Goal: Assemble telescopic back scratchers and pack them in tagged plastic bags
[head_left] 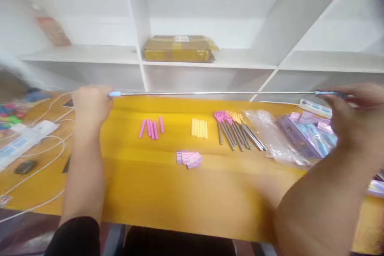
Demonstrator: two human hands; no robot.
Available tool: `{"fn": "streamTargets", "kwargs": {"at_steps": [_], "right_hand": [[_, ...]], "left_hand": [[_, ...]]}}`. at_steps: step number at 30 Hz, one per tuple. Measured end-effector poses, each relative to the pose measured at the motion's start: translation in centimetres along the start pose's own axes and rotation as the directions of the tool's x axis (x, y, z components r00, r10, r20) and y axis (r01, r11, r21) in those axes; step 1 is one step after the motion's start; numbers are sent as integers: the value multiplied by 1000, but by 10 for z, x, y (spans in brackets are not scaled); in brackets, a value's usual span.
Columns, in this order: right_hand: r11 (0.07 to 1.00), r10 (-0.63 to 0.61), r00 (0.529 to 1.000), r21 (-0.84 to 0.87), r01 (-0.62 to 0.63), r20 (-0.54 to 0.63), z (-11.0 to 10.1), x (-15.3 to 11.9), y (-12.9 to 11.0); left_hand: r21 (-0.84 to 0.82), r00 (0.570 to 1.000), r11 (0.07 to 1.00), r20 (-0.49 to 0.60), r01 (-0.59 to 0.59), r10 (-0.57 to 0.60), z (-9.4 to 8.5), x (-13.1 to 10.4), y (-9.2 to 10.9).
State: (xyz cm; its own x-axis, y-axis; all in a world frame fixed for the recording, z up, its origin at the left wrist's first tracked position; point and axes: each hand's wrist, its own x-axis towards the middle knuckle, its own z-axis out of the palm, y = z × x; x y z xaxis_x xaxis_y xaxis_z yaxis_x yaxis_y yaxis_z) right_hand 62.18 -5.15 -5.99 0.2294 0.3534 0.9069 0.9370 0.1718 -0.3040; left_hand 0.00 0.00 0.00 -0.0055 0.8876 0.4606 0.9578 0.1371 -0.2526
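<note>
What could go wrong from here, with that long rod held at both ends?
The thin metal rod might bend if the left hand and right hand pull unevenly. If it slipped, it could scatter the loose pink tubes or yellow tubes on the table.

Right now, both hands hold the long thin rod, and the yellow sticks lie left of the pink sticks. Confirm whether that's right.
Not quite: the yellow sticks lie right of the pink sticks, as the head view shows. The left hand and right hand do hold the long thin rod.
</note>
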Motion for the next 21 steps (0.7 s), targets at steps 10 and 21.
{"fn": "streamTargets", "kwargs": {"at_steps": [10,21], "right_hand": [[928,-319,948,198,316,-20,35,-4,-86],[778,-489,864,507,371,118,117,-93,-221]], "left_hand": [[-84,998,995,-42,-46,43,0,-20,48],[-236,975,951,48,-201,218,-11,-55,137]]}}
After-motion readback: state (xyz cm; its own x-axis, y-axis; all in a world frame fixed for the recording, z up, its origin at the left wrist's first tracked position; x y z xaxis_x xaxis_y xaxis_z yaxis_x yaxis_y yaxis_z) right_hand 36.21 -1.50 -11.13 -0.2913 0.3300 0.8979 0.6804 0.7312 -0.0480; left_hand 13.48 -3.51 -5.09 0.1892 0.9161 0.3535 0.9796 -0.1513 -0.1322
